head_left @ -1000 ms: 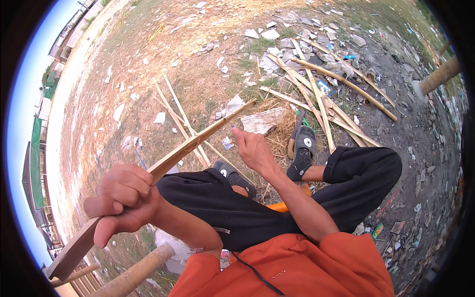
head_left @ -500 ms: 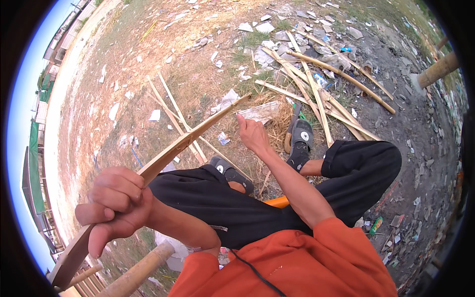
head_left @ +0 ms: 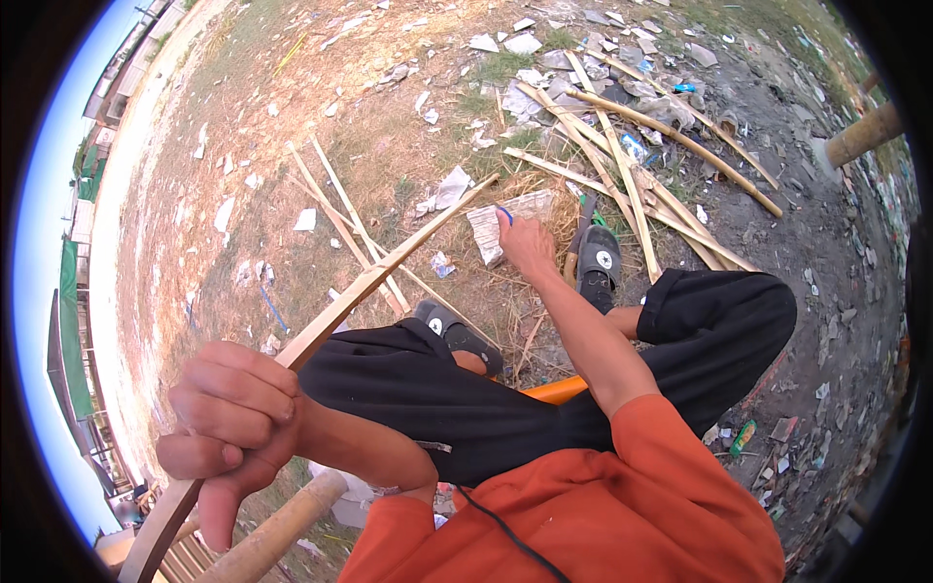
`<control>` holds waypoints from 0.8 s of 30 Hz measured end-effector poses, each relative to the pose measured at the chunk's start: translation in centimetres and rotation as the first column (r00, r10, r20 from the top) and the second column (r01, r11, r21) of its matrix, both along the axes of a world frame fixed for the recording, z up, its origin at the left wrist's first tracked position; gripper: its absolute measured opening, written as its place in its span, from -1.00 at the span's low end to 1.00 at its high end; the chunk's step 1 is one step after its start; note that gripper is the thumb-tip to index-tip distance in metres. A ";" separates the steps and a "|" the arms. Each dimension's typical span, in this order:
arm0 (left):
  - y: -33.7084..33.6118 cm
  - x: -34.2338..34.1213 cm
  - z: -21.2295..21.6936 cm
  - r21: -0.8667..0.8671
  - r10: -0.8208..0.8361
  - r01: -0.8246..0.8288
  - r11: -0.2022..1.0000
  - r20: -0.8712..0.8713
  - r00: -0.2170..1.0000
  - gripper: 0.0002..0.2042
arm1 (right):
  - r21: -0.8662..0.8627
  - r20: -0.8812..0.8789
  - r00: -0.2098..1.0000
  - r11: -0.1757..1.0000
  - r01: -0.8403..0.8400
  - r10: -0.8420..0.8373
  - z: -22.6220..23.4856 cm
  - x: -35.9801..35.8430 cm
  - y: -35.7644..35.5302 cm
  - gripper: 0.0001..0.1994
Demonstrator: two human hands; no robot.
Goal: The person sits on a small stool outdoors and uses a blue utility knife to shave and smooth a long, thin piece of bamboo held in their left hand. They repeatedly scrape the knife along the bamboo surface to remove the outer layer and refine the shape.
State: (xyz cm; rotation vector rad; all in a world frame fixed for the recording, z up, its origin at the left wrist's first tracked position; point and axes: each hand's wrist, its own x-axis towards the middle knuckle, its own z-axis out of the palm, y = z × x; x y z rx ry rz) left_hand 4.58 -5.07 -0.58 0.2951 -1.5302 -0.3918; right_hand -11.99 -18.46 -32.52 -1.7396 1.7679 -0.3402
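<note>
My left hand (head_left: pixel 233 418) is wrapped round a long split-bamboo strip (head_left: pixel 379 275). The strip slants from the lower left up past my knees, its thin far end close to my right hand. My right hand (head_left: pixel 526 243) is closed, and a small blue bit shows at its fingertips; what it grips is mostly hidden. Behind that hand a weathered wooden block (head_left: pixel 486 233) rests on the dry grass. A knife with a dark blade (head_left: pixel 584 216) lies beside my right shoe (head_left: pixel 599 255), its brown handle toward me.
A pile of bamboo strips (head_left: pixel 637 199) and a round pole (head_left: pixel 680 138) lies at the far right. More strips (head_left: pixel 340 216) cross on the ground ahead left. A bamboo post (head_left: pixel 277 525) is close by my left arm; another post (head_left: pixel 865 136) stands at right. Litter covers the ground.
My left hand has shifted slightly right and down with the strip. My right hand has moved a little right and away from me, and the blue bit at its fingertips now shows.
</note>
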 end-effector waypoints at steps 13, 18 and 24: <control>0.5 1.2 -0.8 0.033 0.108 -0.106 0.994 -0.036 0.994 -0.52 | 0.042 0.410 0.907 0.992 -0.120 0.092 9.1 0.7 2.5 -0.37; -0.3 -1.0 0.1 -0.002 0.165 -0.166 0.986 -0.068 0.984 -0.53 | 0.160 0.149 0.984 0.984 0.076 -0.101 0.0 2.9 1.7 -0.42; 0.6 -1.1 -0.2 0.002 0.225 -0.225 0.974 -0.004 0.974 -0.54 | 0.237 0.082 0.988 0.966 0.106 -0.129 -1.5 0.6 2.5 -0.45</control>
